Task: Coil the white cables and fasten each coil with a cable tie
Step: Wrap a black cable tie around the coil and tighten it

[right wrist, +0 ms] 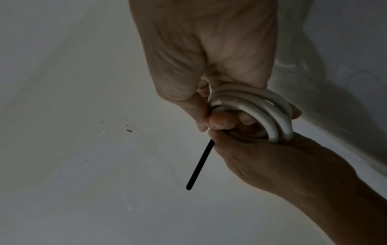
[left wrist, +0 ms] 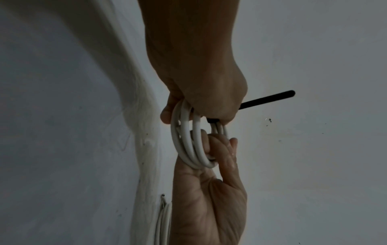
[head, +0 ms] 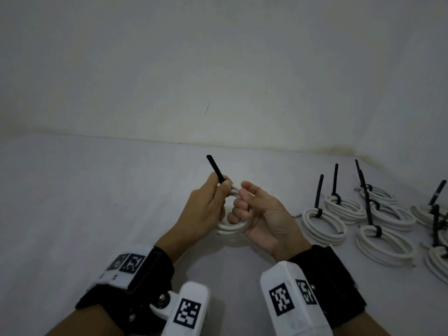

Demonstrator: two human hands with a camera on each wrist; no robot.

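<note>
Coil [head: 231,226] and tie [head: 215,169] in hands

**White cable, black ties**

The coil [head: 232,226] in the hands is showing plain white, and the cable tie [head: 215,168] sticking up from it is showing solid black. The finished coils [head: 324,224] lying at the right are looking white too, each wearing a black tie [head: 319,195]. The surface [head: 97,202] and the wall [head: 218,69] are reading pale grey-white. The wrist bands [head: 339,275] are showing black, with white blocks [head: 281,299] carrying black-and-white square code patterns.
</note>
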